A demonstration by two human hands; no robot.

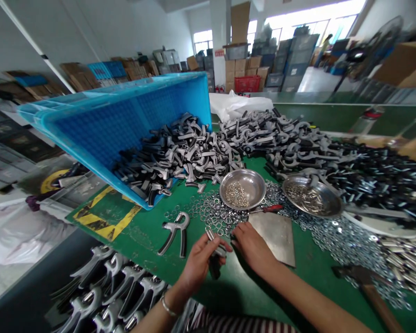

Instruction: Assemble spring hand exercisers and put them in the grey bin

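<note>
My left hand [201, 260] is closed around a grey and black handle piece [215, 262] with a coiled spring [210, 233] standing up from it. Close by on the right, my right hand [251, 243] has its fingers bent down together at the near edge of the metal rings [217, 213]; what they hold, if anything, is hidden. An assembled hand grip [176, 231] lies on the green table [142, 245] left of my left hand. A steel bowl of small parts [236, 194] sits beyond my hands, with a red-handled screwdriver [272, 208] and a metal plate [273, 236] beside it.
A tipped blue crate [125, 111] spills grey handles [194, 155] at the left. Another steel bowl [307, 196], black parts [384, 175] and a hammer [365, 277] are on the right. Assembled grips [125, 289] fill a container below the table's left edge. A person [324, 48] stands far back.
</note>
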